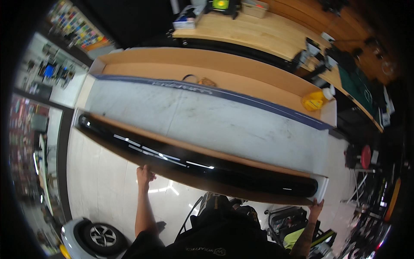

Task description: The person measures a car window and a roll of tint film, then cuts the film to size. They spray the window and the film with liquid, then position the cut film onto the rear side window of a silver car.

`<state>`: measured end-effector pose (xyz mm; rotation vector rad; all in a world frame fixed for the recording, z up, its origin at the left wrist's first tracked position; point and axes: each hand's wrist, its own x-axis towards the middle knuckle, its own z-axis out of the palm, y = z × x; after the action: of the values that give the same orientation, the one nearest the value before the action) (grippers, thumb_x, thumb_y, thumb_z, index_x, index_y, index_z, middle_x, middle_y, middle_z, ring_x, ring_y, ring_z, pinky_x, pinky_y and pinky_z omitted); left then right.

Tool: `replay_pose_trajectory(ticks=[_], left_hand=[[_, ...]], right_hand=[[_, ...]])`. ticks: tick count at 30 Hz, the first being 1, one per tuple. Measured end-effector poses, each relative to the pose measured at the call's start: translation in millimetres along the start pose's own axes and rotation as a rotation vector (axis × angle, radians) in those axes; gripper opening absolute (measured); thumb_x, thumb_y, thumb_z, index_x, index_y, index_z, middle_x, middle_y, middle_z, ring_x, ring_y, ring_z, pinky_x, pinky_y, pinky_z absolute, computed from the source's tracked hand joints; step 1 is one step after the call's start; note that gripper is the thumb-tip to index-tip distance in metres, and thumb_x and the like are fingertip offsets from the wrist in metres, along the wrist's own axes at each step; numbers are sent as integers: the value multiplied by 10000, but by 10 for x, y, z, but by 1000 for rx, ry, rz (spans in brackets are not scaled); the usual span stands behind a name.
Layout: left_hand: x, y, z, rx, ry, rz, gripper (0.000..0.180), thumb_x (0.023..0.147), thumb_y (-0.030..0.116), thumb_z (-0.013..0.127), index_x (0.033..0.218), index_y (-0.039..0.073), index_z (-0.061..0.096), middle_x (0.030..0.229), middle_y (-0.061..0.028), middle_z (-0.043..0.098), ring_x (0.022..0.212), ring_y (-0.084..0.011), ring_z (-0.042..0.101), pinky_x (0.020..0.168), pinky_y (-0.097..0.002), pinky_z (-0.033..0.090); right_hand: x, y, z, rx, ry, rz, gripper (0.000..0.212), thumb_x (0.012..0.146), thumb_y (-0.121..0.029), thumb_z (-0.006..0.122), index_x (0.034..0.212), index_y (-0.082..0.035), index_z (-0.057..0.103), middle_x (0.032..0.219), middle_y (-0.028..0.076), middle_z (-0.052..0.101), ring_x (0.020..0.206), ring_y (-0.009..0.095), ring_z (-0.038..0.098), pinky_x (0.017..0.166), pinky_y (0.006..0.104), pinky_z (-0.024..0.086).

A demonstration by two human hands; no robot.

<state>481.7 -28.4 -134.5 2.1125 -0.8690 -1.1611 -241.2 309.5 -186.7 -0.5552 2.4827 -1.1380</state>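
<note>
A long, glossy black curved part (241, 172), its exact kind unclear, lies in a shallow cardboard box (297, 200) that slants across the near side of a pale grey table. My left hand (145, 175) is closed on the box's near edge, left of its middle. At the box's right near corner my right hand (317, 208) grips the edge, its fingers partly hidden. Along the table's far side stands another long open box (151, 60), brown inside and dark blue outside. Inside it are a yellow bottle (315, 101) with a white cap and a small brown item (207, 82).
Behind the far box runs a wooden workbench (241, 32) with a bin (255, 8) and tools on it. A car wheel (103, 235) is at the lower left. A dark cart (289, 220) stands near my right arm, and a red-topped stool (365, 156) farther right.
</note>
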Motion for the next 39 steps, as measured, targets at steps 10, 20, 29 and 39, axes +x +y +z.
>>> replay_pose_trajectory(ticks=[10, 20, 29, 39], left_hand=[[399, 2510, 661, 921, -642, 394, 397, 892, 285, 488, 678, -14, 637, 632, -127, 636, 549, -196, 622, 545, -330, 482], [2403, 3361, 4034, 1211, -637, 1390, 360, 837, 348, 531, 900, 0, 601, 843, -190, 629, 784, -282, 619, 711, -389, 468], [1411, 3726, 4705, 921, -534, 1522, 421, 793, 338, 576, 1044, 5, 517, 963, -191, 589, 894, -277, 580, 784, -382, 451], [-3095, 2949, 3050, -43, -1249, 1488, 594, 744, 327, 626, 1205, 11, 424, 1096, -193, 544, 1015, -271, 537, 864, -374, 432]], right_hand=[[-254, -117, 19, -49, 151, 173, 308, 840, -174, 615, 1049, -34, 437, 794, 53, 509, 651, 124, 497, 446, 266, 430], [-1457, -258, 305, -187, 426, 87, 677, 800, -257, 659, 1339, -10, 331, 1344, 198, 402, 1245, 356, 373, 1037, 395, 304], [-4350, 248, 266, -53, 166, 1217, 708, 793, -327, 646, 1349, -35, 320, 852, 191, 626, 639, 252, 636, 494, 345, 529], [-4258, 425, -622, 128, 644, 535, 465, 816, -304, 627, 1160, -8, 527, 842, 186, 652, 780, 280, 638, 704, 363, 496]])
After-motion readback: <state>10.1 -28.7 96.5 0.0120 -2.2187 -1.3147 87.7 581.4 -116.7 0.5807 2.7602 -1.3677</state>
